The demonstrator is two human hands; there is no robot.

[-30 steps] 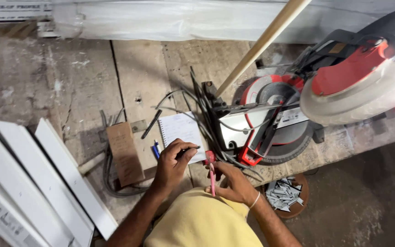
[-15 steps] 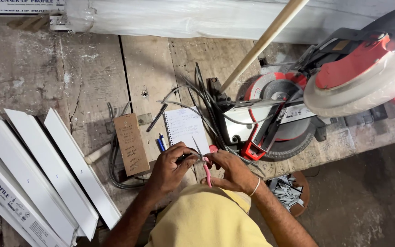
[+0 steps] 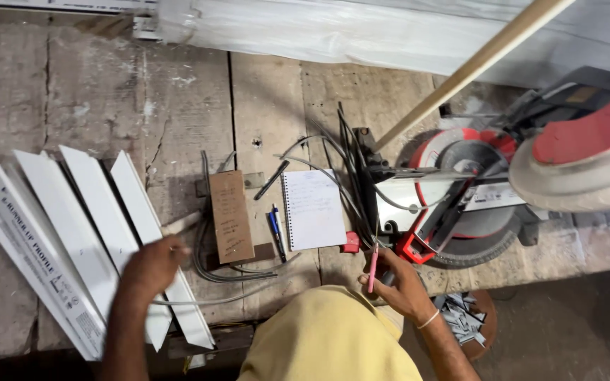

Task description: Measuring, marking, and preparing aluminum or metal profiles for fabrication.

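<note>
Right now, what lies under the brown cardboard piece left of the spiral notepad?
Grey cables loop out from beneath the brown cardboard piece, on the wooden bench. How they run underneath is covered. The left hand reaches the white profile strips nearby.

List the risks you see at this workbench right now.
1. Dark cables trail across the bench right up against the miter saw; one could likely snag the blade or the arm.
2. The right hand, holding a red pencil, sits close to the saw's base, so a slip might bring fingers near the blade.
3. The left hand reaches over loosely fanned white trim strips near the bench edge; a nudge may send them sliding off.
</note>
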